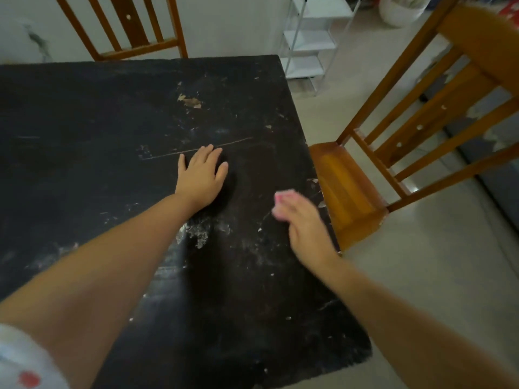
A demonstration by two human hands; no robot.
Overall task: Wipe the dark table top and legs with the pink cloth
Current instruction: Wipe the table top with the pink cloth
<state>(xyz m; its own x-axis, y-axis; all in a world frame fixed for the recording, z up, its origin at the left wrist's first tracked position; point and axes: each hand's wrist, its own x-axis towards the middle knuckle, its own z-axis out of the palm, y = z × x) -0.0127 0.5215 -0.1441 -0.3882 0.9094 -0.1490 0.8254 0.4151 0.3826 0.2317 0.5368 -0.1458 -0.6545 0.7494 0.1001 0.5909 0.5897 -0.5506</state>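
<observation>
The pink cloth (pixel 282 202) is bunched small in the right hand (pixel 304 231), whose grip is closed around it so that only a blurred pink wad shows past the fingertips, close to the right edge of the dark counter (pixel 112 113). Nearest the camera, the counter carries pale smears and powdery white patches between the two forearms, and these look like the part most in need of work; I judge the top to be only partly wiped, and the legs are out of sight. To do this step well, the cloth would be better opened flatter under the palm, so more of it meets the surface, and drawn in overlapping passes towards one edge instead of scattering the dust. Further out, the left hand (pixel 202 178) lies flat on the counter with fingers spread and straight, gripping nothing; it steadies the body and should lift clear when the cloth reaches it. Beyond it runs a long thin scratch and a chipped pale spot, damage that wiping will likely not remove. A wooden chair (pixel 398 153) stands just beside the right edge, and another chair (pixel 126 26) at the far side.
</observation>
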